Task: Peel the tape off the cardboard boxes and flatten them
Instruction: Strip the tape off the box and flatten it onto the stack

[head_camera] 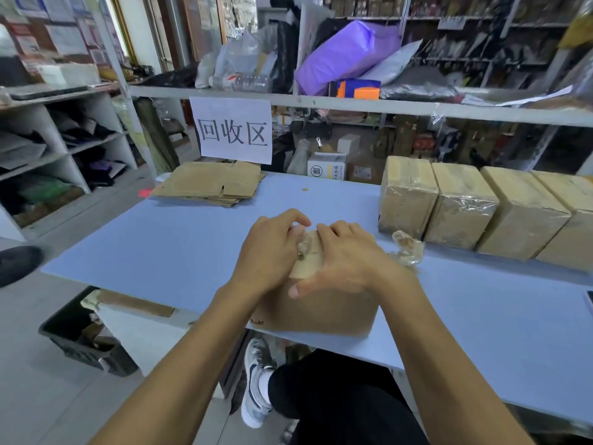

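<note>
Brown cardboard box (316, 311) stood at the near edge of the blue table (167, 248), braced for peeling. Left hand (272, 248) curled, apparently pinching crumpled clear tape (304, 247) on its top; right hand (343, 261) lay flat, steadying. Four taped boxes (407, 197) waited right; one flattened stack (210, 184) behind; one tape wad (407, 247).

Tan cardboard box (316, 308), light blue table (167, 248), purple bag (337, 56)
</note>
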`<state>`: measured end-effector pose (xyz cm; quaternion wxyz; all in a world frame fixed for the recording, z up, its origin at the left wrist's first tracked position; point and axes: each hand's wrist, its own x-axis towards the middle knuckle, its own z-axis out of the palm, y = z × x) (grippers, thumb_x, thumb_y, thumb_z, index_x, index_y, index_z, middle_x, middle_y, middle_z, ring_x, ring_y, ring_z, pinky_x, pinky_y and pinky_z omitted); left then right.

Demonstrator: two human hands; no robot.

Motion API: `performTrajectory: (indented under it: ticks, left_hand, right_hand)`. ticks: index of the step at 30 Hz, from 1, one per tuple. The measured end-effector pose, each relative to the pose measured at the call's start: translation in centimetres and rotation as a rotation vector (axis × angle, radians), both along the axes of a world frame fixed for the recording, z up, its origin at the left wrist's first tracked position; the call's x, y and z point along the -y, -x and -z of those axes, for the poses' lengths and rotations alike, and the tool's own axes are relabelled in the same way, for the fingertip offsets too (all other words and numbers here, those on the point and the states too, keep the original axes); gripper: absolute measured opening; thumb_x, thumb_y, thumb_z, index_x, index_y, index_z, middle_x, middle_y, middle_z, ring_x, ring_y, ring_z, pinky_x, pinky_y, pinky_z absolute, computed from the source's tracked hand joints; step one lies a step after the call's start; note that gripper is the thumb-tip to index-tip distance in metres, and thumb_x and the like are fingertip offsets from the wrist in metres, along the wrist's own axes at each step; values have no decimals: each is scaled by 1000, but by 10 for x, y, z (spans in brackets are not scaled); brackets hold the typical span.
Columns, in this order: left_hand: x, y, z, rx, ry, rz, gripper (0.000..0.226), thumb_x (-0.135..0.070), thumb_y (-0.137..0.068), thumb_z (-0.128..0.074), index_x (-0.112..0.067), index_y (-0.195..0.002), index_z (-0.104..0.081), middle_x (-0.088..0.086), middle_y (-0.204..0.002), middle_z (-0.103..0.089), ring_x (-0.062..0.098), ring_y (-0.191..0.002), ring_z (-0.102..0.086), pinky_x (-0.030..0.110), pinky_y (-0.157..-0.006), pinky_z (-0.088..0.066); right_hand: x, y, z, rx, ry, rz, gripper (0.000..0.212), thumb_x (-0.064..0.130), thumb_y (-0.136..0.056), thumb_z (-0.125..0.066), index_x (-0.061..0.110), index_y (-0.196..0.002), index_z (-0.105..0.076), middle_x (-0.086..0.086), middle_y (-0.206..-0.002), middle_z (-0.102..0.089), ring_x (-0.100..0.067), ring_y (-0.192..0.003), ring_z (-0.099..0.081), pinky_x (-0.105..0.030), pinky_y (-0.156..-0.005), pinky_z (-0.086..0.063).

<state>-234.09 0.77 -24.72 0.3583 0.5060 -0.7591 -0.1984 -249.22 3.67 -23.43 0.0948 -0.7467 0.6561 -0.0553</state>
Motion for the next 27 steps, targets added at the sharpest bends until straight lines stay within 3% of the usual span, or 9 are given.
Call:
performTrajectory:
  ticks: [3, 7, 12, 15, 20, 22, 24, 25, 27]
  left_hand:
    - [-1, -2, 1, 122, -51, 49, 32, -36, -89, -66, -34, -120, -60, -10, -100, -61, 15, -104, -48, 35, -85, -44]
    - [-3, 0, 3, 86, -3, -24, 17, -28, -87, -70, -27, -103, -65, -19, -86, -58, 13, -95, -53, 33, -75, -43]
    - [-2, -8, 0, -142, -60, -18, 5, -19, -90, -68, -22, -92, -70, -13, -79, -70, 2, -77, -64, 27, -70, -48]
    - [-5, -16, -6, -304, -110, -9, 5, -20, -93, -68, -24, -96, -68, -6, -74, -72, 8, -69, -68, 29, -70, -54]
    - [-9, -26, -4, 116, -21, -137, 15, -36, -98, -51, -29, -95, -65, -5, -90, -64, 19, -98, -57, 37, -77, -49]
    - [-12, -25, -2, 205, -70, -153, 23, -52, -90, -62, -31, -98, -64, -4, -106, -49, 16, -110, -41, 34, -81, -44]
    - [-13, -24, -2, 212, -43, -190, 25, -49, -85, -71, -29, -99, -68, -1, -107, -51, 18, -110, -41, 31, -78, -38]
    - [-12, -23, -3, 210, 2, -203, 21, -44, -87, -71, -26, -98, -71, 0, -104, -60, 20, -108, -50, 31, -76, -38]
    - [-11, -23, -8, 205, 53, -227, 14, -34, -91, -67, -23, -98, -74, -2, -97, -72, 20, -100, -62, 31, -75, -41]
  right_hand:
    - [1, 2, 1, 30, 16, -12, 94, 80, -60, -72, 20, -128, -47, 1, -123, -45, -22, -120, -38, -37, -97, -36]
    - [-1, 4, 8, 35, 102, -22, 91, 82, -58, -70, 22, -122, -49, 4, -116, -47, -20, -112, -41, -34, -89, -35]
    - [3, 5, 9, 41, 94, -27, 104, 84, -59, -68, 25, -140, -42, 3, -129, -46, -21, -123, -39, -36, -100, -34]
    - [0, 7, 7, 63, 70, -37, 112, 82, -61, -70, 34, -153, -28, 3, -142, -42, -21, -133, -33, -36, -104, -31]
    - [-3, 8, 5, 92, 54, -47, 115, 76, -63, -75, 31, -156, -25, 2, -152, -37, -22, -140, -28, -37, -109, -28]
    - [-3, 4, 3, 80, 38, -46, 115, 75, -64, -75, 26, -156, -27, 0, -153, -37, -24, -142, -28, -37, -110, -28]
    - [1, 0, -1, 62, 3, -55, 104, 75, -64, -74, 22, -145, -40, 2, -146, -44, -25, -137, -34, -34, -104, -33]
    - [4, -3, -3, 70, -5, -63, 89, 75, -63, -75, 21, -129, -50, 5, -133, -52, -25, -127, -42, -30, -93, -38]
    - [9, -13, -3, 72, 28, -97, 69, 75, -63, -77, 22, -97, -50, 9, -103, -54, -21, -102, -49, -26, -71, -35]
